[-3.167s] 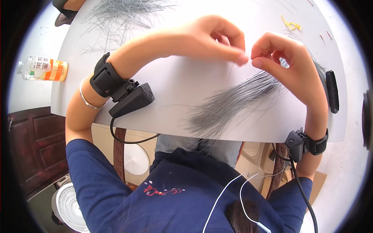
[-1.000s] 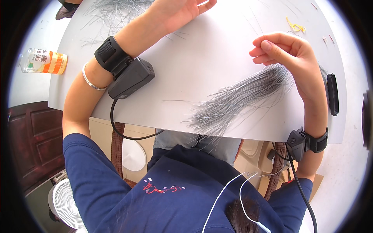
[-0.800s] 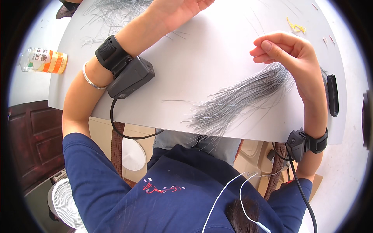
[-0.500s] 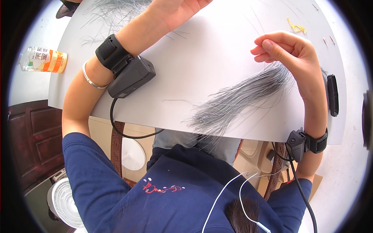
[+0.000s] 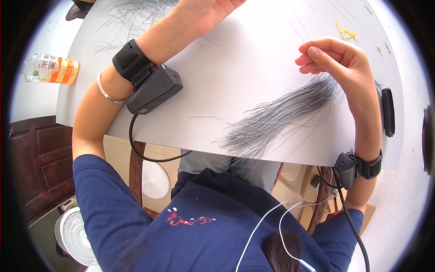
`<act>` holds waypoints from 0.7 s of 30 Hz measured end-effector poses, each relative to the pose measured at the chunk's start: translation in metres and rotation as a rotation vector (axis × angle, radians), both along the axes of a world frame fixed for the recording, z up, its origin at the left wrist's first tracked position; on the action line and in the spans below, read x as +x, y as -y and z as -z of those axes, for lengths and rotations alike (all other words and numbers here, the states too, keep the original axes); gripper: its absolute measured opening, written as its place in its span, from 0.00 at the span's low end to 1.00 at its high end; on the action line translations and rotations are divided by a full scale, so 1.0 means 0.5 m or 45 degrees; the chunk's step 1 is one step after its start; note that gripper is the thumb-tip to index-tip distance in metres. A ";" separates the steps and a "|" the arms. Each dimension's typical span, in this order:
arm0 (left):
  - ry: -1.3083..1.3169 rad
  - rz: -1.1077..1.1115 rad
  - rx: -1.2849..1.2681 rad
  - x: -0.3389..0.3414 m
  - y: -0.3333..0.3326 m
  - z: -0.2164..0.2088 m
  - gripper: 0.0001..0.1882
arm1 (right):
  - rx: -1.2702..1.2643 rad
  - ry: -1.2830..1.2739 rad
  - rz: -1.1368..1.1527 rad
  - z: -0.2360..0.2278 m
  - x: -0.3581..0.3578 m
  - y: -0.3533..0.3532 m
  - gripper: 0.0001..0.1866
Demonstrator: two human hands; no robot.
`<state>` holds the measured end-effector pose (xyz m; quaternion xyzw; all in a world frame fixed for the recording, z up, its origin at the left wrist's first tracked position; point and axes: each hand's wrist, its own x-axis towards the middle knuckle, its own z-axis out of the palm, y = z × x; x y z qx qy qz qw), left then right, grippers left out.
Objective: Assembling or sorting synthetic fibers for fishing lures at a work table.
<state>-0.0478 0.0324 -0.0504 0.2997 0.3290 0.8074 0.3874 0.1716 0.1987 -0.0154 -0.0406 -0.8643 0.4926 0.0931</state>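
Observation:
My right hand point(image 5: 337, 56) is closed above the right side of the white table, thumb tip against the index finger and the other fingers curled. What it pinches, if anything, is too thin to make out. Below it lies a thick bundle of thin grey wires point(image 5: 285, 111), fanning out over the near table edge. My left hand point(image 5: 210, 11) is at the top edge, its fingers mostly cut off, so its grip is hidden. Near it a loose tangle of grey wires point(image 5: 131, 18) spreads over the far left of the table.
A clear bottle with an orange label point(image 5: 54, 70) is at the left, beyond the table edge. Yellow scraps point(image 5: 346, 32) lie at the far right of the white table point(image 5: 204, 86). A dark phone-like object point(image 5: 388, 111) sits at the right edge. Black cables point(image 5: 131, 136) hang from both wrist devices.
My right hand has shifted very slightly to the right. The wire bundle stays where it was.

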 end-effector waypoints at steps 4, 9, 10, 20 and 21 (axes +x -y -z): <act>-0.009 -0.017 -0.011 -0.002 0.000 0.000 0.08 | -0.027 0.008 -0.007 0.001 0.000 0.000 0.12; 0.032 0.015 0.023 -0.003 0.000 0.005 0.06 | -0.019 0.002 -0.006 -0.001 0.000 0.001 0.12; 0.066 0.008 0.033 -0.005 -0.001 0.008 0.05 | -0.034 0.006 -0.007 -0.001 0.000 0.002 0.12; -0.091 -0.147 -0.219 -0.056 0.006 0.004 0.11 | -0.148 0.087 -0.117 -0.007 0.001 0.005 0.12; -0.092 -0.258 -0.287 -0.056 0.007 0.002 0.12 | -0.144 0.079 -0.111 -0.007 0.000 0.005 0.12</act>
